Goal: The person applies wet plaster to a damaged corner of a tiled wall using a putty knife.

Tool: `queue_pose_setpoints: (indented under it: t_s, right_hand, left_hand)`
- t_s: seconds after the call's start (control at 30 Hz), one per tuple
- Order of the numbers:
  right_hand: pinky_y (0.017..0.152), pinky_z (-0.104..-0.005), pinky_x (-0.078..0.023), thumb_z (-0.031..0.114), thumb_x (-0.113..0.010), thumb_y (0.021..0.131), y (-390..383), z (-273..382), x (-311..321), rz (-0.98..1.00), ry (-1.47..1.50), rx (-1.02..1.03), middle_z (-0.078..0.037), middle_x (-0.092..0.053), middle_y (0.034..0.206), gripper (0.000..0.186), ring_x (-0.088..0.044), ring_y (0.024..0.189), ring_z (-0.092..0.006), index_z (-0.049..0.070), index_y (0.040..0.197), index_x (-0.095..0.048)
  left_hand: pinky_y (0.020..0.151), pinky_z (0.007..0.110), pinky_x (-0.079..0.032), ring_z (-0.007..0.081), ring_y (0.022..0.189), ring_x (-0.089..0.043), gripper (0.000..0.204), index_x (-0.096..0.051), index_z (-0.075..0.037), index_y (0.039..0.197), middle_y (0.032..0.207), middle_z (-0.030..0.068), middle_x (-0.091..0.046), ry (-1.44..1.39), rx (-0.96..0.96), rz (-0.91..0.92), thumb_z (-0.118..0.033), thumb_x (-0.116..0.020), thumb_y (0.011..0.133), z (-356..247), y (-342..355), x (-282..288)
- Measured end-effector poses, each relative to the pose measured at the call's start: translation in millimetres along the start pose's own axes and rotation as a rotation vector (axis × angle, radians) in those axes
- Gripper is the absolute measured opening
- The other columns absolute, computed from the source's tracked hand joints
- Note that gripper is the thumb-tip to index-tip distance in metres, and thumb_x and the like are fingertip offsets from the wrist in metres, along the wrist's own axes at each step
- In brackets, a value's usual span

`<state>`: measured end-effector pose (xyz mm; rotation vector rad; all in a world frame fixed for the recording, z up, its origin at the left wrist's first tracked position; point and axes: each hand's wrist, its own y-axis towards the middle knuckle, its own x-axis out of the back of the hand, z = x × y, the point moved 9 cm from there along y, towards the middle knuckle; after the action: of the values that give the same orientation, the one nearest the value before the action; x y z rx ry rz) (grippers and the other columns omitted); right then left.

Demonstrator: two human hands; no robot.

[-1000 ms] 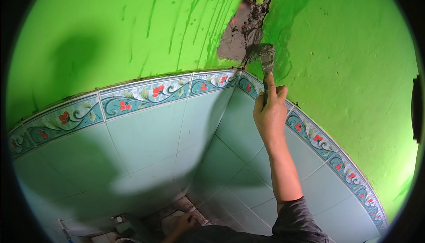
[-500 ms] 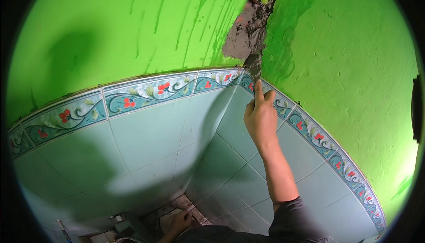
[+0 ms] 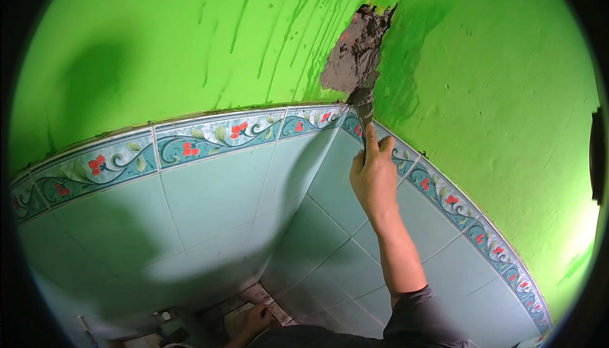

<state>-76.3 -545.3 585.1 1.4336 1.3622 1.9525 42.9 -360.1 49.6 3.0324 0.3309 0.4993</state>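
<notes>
My right hand [image 3: 375, 180] is closed around the handle of a trowel [image 3: 363, 103], its index finger stretched along the tool toward the blade. Grey mortar smears the narrow blade, which points up into the wall corner. The blade's tip meets the lower end of a rough patch of wet grey mortar [image 3: 349, 63], just above the tile border. Low in the picture, my left hand [image 3: 255, 320] is held near my body with its fingers curled. Whatever it may hold is too dark and small to make out.
Bright green painted walls [image 3: 501, 75] meet at the corner, with damp streaks beside the patch. A flowered tile border [image 3: 216, 135] runs along the top of pale teal tiles [image 3: 209, 199]. Dim objects, including a small white item [image 3: 166, 315], sit at the lower left.
The whole view has shifted slightly, so walls and right hand appear a little lower. The trowel stays at the bottom of the mortar patch, with almost no movement against the wall.
</notes>
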Motion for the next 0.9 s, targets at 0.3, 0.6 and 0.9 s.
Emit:
queue_pose_setpoints:
  t_s: [0.3, 0.6, 0.9]
  right_hand:
    - [0.053, -0.0470, -0.052, 0.001, -0.058, 0.081, 67.6, 16.3, 28.1, -0.130, -0.059, 0.039, -0.029, -0.049, 0.110, 0.061, -0.062, 0.060, -0.0400, -0.004, 0.140, -0.046]
    - [0.058, -0.0454, -0.055, 0.001, -0.057, 0.081, 33.2, 9.6, -0.4, 0.050, -0.153, -0.047, -0.031, -0.048, 0.111, 0.063, -0.063, 0.062, -0.0394, -0.006, 0.142, -0.042]
    - [0.055, -0.0454, -0.054, 0.000, -0.056, 0.081, 48.5, 21.9, 18.4, -0.027, -0.085, 0.009, -0.031, -0.048, 0.108, 0.062, -0.064, 0.064, -0.0401, -0.007, 0.142, -0.041]
  left_hand:
    - [0.074, 0.038, -0.053, 0.0287, 0.081, -0.069, 0.026, -0.070, -0.004, 0.102, 0.090, 0.0165, -0.070, -0.009, 0.022, 0.040, -0.025, -0.063, 0.088, -1.8, 1.9, -1.9]
    - [0.072, 0.039, -0.053, 0.0306, 0.082, -0.069, 0.026, -0.069, -0.004, 0.100, 0.089, 0.0179, -0.069, -0.037, -0.007, 0.024, -0.027, -0.063, 0.088, 4.3, 4.4, -7.8]
    - [0.072, 0.037, -0.053, 0.0260, 0.077, -0.069, 0.024, -0.069, -0.004, 0.099, 0.084, 0.0143, -0.069, -0.017, 0.022, 0.029, -0.025, -0.063, 0.089, 21.8, 5.2, -0.1]
